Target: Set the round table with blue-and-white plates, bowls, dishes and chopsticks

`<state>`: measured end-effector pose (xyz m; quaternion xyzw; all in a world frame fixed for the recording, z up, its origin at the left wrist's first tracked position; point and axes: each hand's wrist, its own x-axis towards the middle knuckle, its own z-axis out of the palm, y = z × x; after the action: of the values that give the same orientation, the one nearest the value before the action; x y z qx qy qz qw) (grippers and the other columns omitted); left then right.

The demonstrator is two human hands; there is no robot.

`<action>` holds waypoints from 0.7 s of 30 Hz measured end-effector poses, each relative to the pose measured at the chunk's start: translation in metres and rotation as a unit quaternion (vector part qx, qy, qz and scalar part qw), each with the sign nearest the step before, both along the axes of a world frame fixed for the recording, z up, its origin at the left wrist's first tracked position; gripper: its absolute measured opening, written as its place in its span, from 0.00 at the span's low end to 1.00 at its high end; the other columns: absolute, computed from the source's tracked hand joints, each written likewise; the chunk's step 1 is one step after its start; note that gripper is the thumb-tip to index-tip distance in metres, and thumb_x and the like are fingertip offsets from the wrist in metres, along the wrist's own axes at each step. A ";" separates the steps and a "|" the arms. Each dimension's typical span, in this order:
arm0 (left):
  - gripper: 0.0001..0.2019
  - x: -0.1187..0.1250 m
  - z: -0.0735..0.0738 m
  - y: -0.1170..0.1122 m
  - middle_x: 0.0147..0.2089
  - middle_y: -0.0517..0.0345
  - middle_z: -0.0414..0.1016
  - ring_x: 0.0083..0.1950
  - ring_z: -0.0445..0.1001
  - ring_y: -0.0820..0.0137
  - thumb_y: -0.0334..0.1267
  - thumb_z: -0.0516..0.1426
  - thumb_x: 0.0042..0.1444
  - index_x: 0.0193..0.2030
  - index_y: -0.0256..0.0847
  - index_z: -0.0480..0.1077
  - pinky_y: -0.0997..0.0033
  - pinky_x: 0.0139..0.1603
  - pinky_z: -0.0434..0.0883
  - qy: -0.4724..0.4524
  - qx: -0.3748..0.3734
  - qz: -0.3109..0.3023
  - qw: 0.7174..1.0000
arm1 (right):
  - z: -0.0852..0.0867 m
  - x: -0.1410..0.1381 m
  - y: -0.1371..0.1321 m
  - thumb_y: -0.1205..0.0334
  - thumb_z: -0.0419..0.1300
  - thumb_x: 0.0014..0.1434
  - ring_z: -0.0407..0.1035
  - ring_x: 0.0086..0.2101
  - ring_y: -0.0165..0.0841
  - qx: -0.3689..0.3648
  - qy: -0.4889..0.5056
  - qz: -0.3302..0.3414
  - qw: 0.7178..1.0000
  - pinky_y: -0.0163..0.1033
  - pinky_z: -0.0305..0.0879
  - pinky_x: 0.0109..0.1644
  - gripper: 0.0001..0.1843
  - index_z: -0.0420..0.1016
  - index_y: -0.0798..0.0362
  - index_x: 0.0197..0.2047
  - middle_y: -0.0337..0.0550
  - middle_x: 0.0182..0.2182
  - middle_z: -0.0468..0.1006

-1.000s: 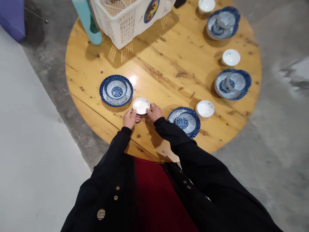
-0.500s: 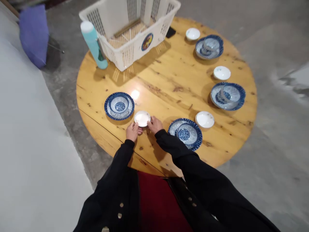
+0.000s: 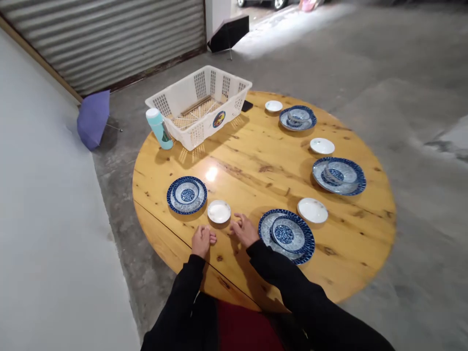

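A small white dish (image 3: 219, 211) rests on the round wooden table (image 3: 241, 180), apart from both hands. Just below and left of it is my left hand (image 3: 203, 241), holding nothing, its fingers loosely curled but apart. On the dish's right side my right hand (image 3: 244, 229) is open, thumb and fingers spread with nothing between them. A blue-patterned plate (image 3: 171, 201) with a matching bowl (image 3: 187, 193) on it lies left of the dish. Near my right wrist sits another blue-patterned plate (image 3: 306, 243), carrying a bowl (image 3: 288, 234). A white dish (image 3: 312, 210) stands beyond that plate.
At the far side, a white plastic basket (image 3: 204, 134) holds thin sticks, with a turquoise bottle (image 3: 159, 128) beside it and a black phone (image 3: 247, 106). Two more plates with bowls and two white dishes line the right side. A purple umbrella (image 3: 93, 119) lies on the floor.
Both hands have let go of the small white dish and drawn back a little from it. The dish stays on the table. The camera view has tilted up.
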<state>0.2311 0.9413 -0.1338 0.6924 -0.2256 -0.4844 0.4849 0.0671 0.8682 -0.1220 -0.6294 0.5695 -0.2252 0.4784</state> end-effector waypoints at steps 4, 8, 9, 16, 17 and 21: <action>0.24 0.003 0.008 0.052 0.26 0.56 0.76 0.23 0.74 0.74 0.61 0.62 0.49 0.32 0.39 0.65 0.75 0.24 0.73 -0.012 0.027 0.031 0.999 | -0.001 -0.022 0.052 0.50 0.52 0.58 0.74 0.24 0.36 0.064 -0.105 0.002 0.992 0.40 0.71 0.32 0.20 0.69 0.54 0.48 0.41 0.25 0.79; 0.21 -0.005 0.022 0.099 0.27 0.56 0.77 0.25 0.75 0.73 0.58 0.61 0.50 0.32 0.39 0.67 0.74 0.26 0.75 -0.041 0.070 0.055 0.995 | -0.001 -0.038 0.108 0.48 0.52 0.54 0.73 0.22 0.35 0.163 -0.132 0.023 0.978 0.39 0.70 0.29 0.18 0.70 0.52 0.42 0.40 0.24 0.78; 0.20 -0.010 0.025 0.106 0.28 0.56 0.77 0.26 0.76 0.73 0.56 0.61 0.51 0.33 0.39 0.67 0.73 0.27 0.75 -0.048 0.078 0.052 0.994 | -0.001 -0.041 0.118 0.48 0.52 0.54 0.73 0.22 0.34 0.184 -0.135 0.028 0.973 0.39 0.70 0.29 0.18 0.70 0.52 0.41 0.40 0.24 0.78; 0.18 -0.062 0.030 0.112 0.29 0.57 0.77 0.28 0.76 0.72 0.55 0.60 0.53 0.35 0.40 0.69 0.72 0.31 0.76 -0.039 0.102 -0.030 0.994 | 0.001 -0.063 0.126 0.52 0.52 0.57 0.74 0.24 0.33 0.190 -0.130 0.060 0.971 0.37 0.71 0.31 0.16 0.73 0.52 0.42 0.41 0.26 0.80; 0.18 -0.069 0.030 0.110 0.30 0.57 0.77 0.28 0.77 0.71 0.55 0.60 0.53 0.35 0.40 0.69 0.71 0.31 0.76 -0.034 0.095 -0.040 0.994 | 0.002 -0.069 0.124 0.52 0.52 0.57 0.74 0.24 0.33 0.180 -0.122 0.061 0.974 0.37 0.72 0.31 0.17 0.73 0.52 0.43 0.41 0.27 0.80; 0.15 -0.081 0.031 0.104 0.30 0.58 0.77 0.29 0.77 0.70 0.52 0.60 0.53 0.36 0.42 0.70 0.71 0.31 0.75 -0.028 0.073 -0.090 0.993 | 0.004 -0.096 0.124 0.51 0.53 0.56 0.75 0.25 0.34 0.137 -0.112 0.031 0.984 0.38 0.72 0.33 0.17 0.74 0.52 0.42 0.42 0.27 0.80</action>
<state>0.1504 1.0452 -0.1023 0.7159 -0.2643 -0.5218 0.3813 -0.0292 0.9922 -0.1180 -0.5457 0.5184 -0.1991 0.6275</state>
